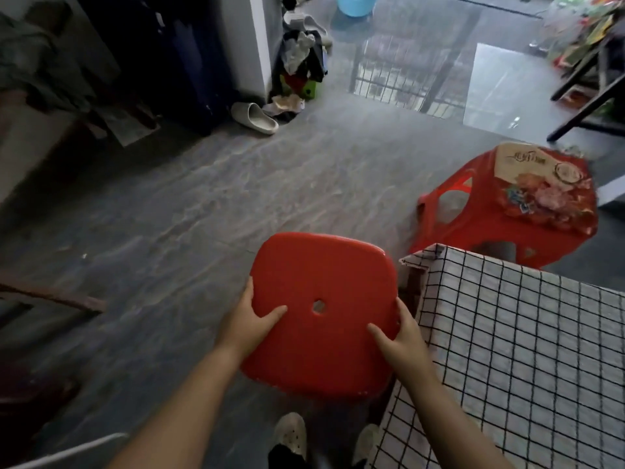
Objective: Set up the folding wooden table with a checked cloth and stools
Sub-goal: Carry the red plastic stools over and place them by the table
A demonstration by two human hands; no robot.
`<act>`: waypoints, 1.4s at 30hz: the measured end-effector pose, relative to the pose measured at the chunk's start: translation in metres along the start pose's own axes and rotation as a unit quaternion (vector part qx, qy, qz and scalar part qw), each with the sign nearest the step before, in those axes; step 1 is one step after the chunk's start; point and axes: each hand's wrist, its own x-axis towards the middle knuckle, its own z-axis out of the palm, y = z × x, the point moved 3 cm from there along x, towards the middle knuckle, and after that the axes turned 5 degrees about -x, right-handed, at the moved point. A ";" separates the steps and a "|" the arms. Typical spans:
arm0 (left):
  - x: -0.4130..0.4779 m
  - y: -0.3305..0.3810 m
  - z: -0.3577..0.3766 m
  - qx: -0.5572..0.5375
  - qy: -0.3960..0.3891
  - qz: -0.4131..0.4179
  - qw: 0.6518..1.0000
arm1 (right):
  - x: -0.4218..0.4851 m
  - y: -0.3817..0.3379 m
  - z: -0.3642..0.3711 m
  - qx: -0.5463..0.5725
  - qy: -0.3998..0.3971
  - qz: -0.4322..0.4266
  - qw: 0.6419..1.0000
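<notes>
I hold a plain red plastic stool (321, 282) by its seat, just left of the table corner. My left hand (250, 319) grips the seat's left edge with the thumb on top. My right hand (399, 336) grips the right edge the same way. The seat has a small hole in its middle; its legs are hidden beneath it. The table (411, 286) stands at the lower right under a white cloth with black checks (524, 350). A second red stool (507, 204) with a flowered seat stands on the floor beyond the table's far corner.
Grey floor (203, 204) stretches ahead and to the left. A pale slipper (253, 118) and a heap of clothes (301, 59) lie by a white pillar. A dark folding frame (588, 96) stands at the upper right. My feet (291, 434) are below the stool.
</notes>
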 end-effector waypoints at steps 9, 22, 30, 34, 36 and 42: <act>0.074 -0.054 0.080 0.108 -0.052 0.012 0.993 | 0.050 0.086 0.041 0.003 -0.052 0.044 0.998; 0.088 -0.061 0.125 0.234 -0.057 -0.003 0.970 | 0.072 0.123 0.048 -0.095 -0.068 0.026 0.993; 0.019 0.004 0.130 0.465 -0.082 0.116 0.874 | 0.043 0.109 -0.001 -0.152 -0.058 0.036 0.986; -0.079 0.067 0.115 0.427 -0.106 0.225 0.870 | -0.055 0.071 -0.068 -0.129 0.060 -0.008 0.990; -0.113 0.117 0.097 0.389 -0.091 0.268 0.877 | -0.103 0.040 -0.111 -0.146 0.120 -0.045 0.981; -0.250 0.295 0.052 0.310 -0.072 0.508 0.800 | -0.258 -0.056 -0.231 -0.162 0.325 -0.096 0.927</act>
